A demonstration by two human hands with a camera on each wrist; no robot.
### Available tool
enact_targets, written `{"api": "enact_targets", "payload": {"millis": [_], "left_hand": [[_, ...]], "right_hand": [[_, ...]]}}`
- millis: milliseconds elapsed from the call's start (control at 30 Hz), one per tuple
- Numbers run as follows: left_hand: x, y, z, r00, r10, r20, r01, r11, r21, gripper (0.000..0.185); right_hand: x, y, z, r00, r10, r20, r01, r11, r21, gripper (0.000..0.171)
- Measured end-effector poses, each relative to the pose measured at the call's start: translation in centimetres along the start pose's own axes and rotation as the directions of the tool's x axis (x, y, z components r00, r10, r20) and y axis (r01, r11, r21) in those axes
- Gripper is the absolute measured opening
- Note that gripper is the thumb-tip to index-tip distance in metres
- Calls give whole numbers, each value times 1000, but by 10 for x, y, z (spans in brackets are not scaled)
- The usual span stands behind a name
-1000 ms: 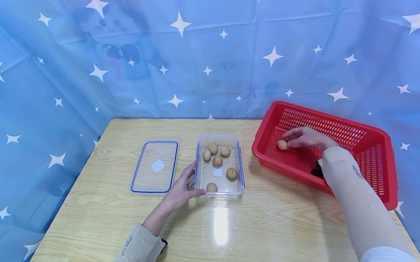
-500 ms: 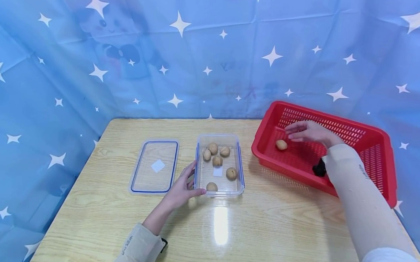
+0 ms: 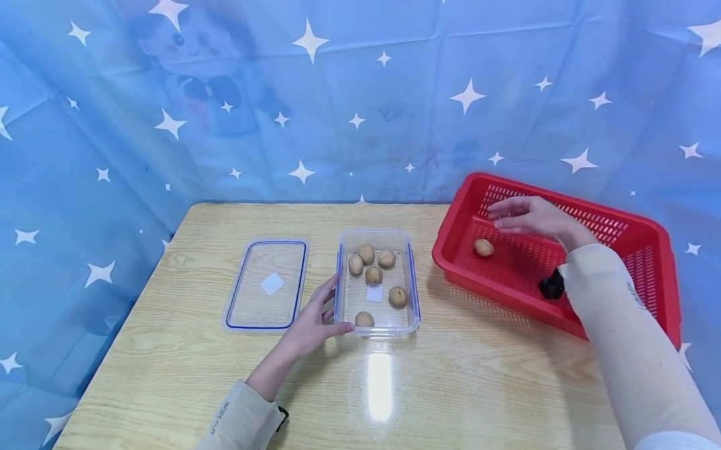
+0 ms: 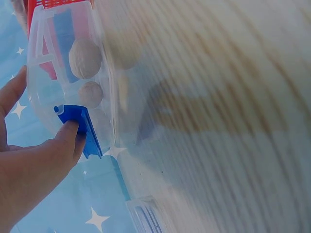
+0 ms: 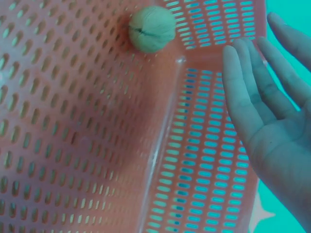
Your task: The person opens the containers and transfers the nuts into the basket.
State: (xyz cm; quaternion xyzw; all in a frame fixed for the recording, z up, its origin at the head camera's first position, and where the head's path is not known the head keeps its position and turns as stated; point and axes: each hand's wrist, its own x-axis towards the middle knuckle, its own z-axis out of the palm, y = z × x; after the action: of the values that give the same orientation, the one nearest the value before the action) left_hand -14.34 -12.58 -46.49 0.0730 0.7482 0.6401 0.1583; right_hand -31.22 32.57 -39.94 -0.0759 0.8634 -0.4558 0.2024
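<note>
My left hand (image 3: 320, 319) rests against the front left corner of a clear plastic container (image 3: 407, 321), its fingers straight along the side. In the left wrist view the thumb (image 4: 68, 133) presses the container's blue clip (image 4: 82, 124). Several walnuts (image 3: 373, 275) lie inside the container. My right hand (image 3: 527, 215) hovers open and holding nothing above the red basket (image 3: 637, 244). One walnut (image 3: 483, 247) lies on the basket floor below and left of it. In the right wrist view that walnut (image 5: 151, 28) sits apart from the spread fingers (image 5: 243, 97).
The container's clear lid (image 3: 267, 285), edged in blue, lies flat on the wooden table (image 3: 450, 390) to the left of the container. A blue cloth with white stars (image 3: 341, 103) walls in the table at the back and both sides.
My right hand let go of the walnut in the basket and rose up and back, open. The walnut stays on the basket floor. The left hand has not moved.
</note>
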Motion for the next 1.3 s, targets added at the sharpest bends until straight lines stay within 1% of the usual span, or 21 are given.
{"api": "enact_targets", "payload": {"millis": [233,433,633,800,1033,1167,1300], "left_hand": [[0,0,0,1000,-3,1,3,1000,-1,102],[0,-1,0,1000,-1,5,1,1000,-4,102],[1,-1,0,1000,-3,6,3,1000,-3,102],[0,0,0,1000,-6,5,6,1000,2,102],[0,0,0,1000,-5,2,4,1000,3,102],[0,0,0,1000,-5,3,5,1000,-1,102],[0,0,0,1000,-4,3,4,1000,-1,102]], "right_hand": [[-3,-13,1,1000,-23,-12,22,999,-49,65],[-3,-24,2,999,-49,-7,49,998,-49,60],[-5,-33,3,996,-83,-8,83,994,-76,59],[-6,-42,7,993,-114,2,114,992,-49,56],[-8,-55,14,994,-114,-2,113,992,-58,58],[-6,-60,19,990,-140,10,140,990,-30,56],[-7,-66,24,986,-163,23,163,986,-30,56]]}}
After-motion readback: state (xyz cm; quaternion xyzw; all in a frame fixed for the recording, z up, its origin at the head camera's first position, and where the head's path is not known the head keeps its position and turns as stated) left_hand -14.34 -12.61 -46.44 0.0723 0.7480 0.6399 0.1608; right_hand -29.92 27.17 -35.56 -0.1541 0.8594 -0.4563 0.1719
